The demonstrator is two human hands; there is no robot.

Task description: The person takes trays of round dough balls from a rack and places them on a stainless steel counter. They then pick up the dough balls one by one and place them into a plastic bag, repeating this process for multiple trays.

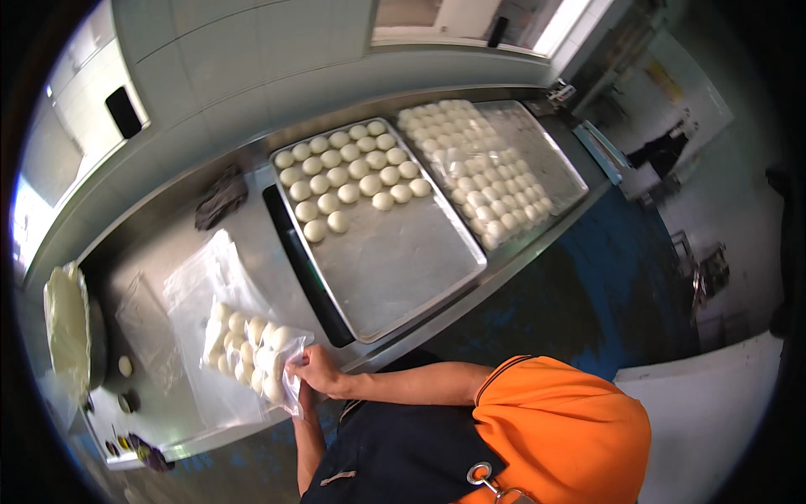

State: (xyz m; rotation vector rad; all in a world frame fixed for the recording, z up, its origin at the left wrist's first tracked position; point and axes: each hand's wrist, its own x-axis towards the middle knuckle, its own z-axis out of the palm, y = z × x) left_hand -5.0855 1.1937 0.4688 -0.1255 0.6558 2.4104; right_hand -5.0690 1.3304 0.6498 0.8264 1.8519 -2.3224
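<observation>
A clear plastic bag of white dough balls is tilted over the near side of the steel worktable. My right hand grips the gathered plastic at the end of the bag closest to me. Just below it, my left hand is at the same end, its fingers largely hidden by the plastic and my other hand. Beneath the bag lies a stack of flat clear plastic bags. One loose dough ball rests further left on the steel.
A metal sheet tray carries rows of dough balls in its far part. Beyond it, filled bags of dough balls lie partly on another tray. A dark cloth and a plastic-lined tub are to the left.
</observation>
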